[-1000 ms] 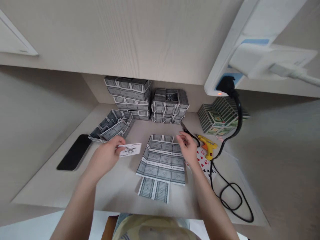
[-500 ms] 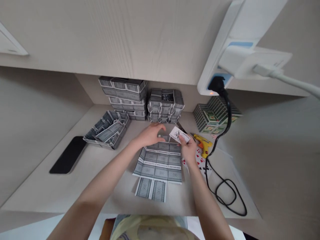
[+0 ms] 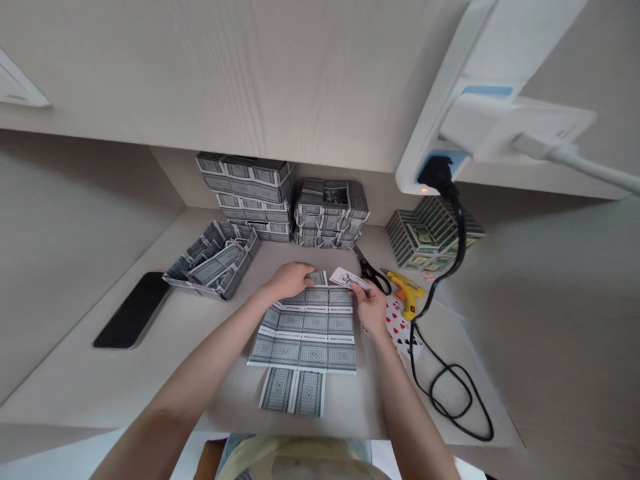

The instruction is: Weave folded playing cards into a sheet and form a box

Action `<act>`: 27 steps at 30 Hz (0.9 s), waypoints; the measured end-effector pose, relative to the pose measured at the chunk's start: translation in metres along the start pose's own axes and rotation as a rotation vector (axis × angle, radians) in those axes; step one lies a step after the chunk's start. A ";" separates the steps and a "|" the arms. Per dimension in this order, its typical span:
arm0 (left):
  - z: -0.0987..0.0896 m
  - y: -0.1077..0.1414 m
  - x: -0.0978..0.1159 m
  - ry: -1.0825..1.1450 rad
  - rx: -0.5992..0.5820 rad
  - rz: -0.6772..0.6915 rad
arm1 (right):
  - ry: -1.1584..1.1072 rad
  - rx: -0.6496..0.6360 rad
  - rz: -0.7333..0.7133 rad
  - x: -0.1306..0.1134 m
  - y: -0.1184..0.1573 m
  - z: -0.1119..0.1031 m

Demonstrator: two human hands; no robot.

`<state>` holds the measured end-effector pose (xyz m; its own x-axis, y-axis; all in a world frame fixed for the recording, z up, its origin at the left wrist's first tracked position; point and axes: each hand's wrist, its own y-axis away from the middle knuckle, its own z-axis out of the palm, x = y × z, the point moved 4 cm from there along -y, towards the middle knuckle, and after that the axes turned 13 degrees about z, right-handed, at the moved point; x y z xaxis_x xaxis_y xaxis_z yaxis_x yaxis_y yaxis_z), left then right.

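Observation:
A panel of joined playing cards (image 3: 303, 325), backs up, lies on the desk, its left side bent upward and two cards sticking out at the near edge. My left hand (image 3: 291, 280) is at the panel's far left, thumb and fingers closed on a card (image 3: 319, 277) that sticks out from the far edge. Between the thumb and fingers of my right hand (image 3: 371, 309) is a face-up joker card (image 3: 349, 278), held just over the panel's far right corner. Face-up playing cards (image 3: 399, 325) lie to the right of that hand.
Black scissors (image 3: 376, 275) and a yellow glue gun (image 3: 407, 292) lie on the right, with a looping black cord (image 3: 453, 367). A card-made tray (image 3: 215, 261) and phone (image 3: 133, 310) are left. Card-made boxes (image 3: 255, 193) stand behind, green card packs (image 3: 420, 230) back right. A power strip (image 3: 440, 147) hangs above.
My left hand has closed on the card at the panel's far edge. My right hand has brought the joker card slightly left and lower. The panel has shifted left and nearer in view.

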<state>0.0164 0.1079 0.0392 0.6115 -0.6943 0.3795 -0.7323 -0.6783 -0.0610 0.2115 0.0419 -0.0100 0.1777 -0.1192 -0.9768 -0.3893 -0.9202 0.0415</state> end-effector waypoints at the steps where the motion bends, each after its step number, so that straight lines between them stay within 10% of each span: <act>1: -0.001 0.004 -0.001 0.001 0.006 -0.010 | 0.052 0.004 -0.029 -0.001 0.000 0.002; 27: 0.004 0.016 0.000 -0.106 -0.031 -0.013 | 0.540 -0.251 -0.226 -0.017 -0.026 0.025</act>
<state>0.0057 0.0957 0.0349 0.6478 -0.7086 0.2798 -0.7324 -0.6803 -0.0273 0.1959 0.0769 0.0000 0.6868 -0.0223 -0.7265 -0.0766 -0.9962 -0.0418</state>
